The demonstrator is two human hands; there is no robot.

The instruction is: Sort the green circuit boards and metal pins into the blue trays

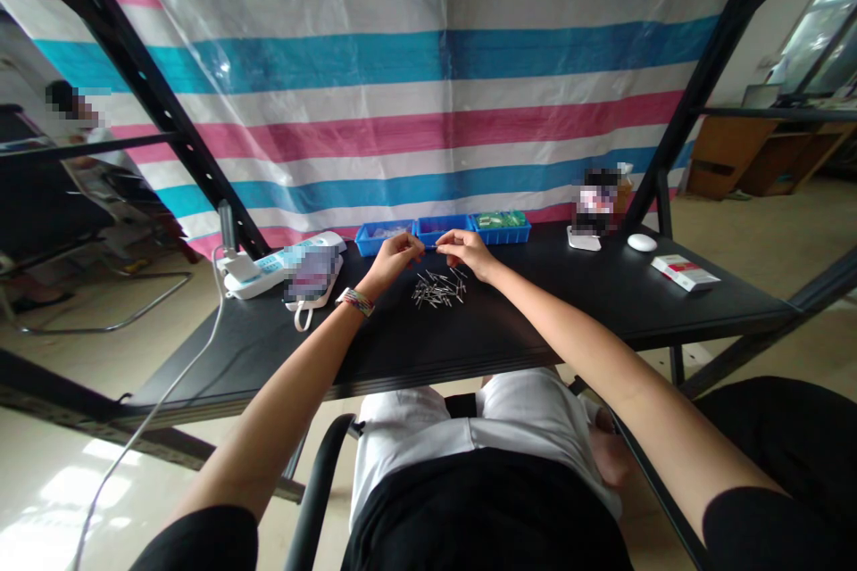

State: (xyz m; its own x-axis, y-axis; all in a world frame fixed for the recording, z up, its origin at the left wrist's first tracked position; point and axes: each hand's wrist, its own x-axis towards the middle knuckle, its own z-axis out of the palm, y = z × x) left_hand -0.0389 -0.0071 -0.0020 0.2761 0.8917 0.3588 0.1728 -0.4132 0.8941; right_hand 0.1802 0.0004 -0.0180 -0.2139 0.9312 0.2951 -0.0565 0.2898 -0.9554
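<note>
Loose pile of thin metal pins [438, 288] sits on the black tabletop [428, 343], roughly mid-bench, pieces crossing every which way. My left hand [400, 252] is just beyond it on the left, fingers curled, fingertips drawn in toward the thumb; can't tell whether they pinch a piece (too small at this range). My right hand [467, 252] mirrors that on the other side, thumb and index tips close together, facing the left ones across a narrow gap; can't tell what, if anything, is between them either. Right behind the hands: three blue bins in a row. Left bin [367, 244] has clear stuff in it, middle bin [442, 226] is partly hidden by my fingers, right bin [507, 237] holds green packets [500, 219]. Woven bracelet [355, 301] on my left wrist. Further left on the bench: a white-cased device [328, 287] with a blurred face, then a power strip [285, 264] with a white cable [191, 366] running off the near edge. Right side: small white stand [585, 239], white rounded puck [642, 243], red-and-white box [684, 272]. Striped sheet [428, 125] hangs behind it all; a seated person [107, 147] is off to the far left.
</note>
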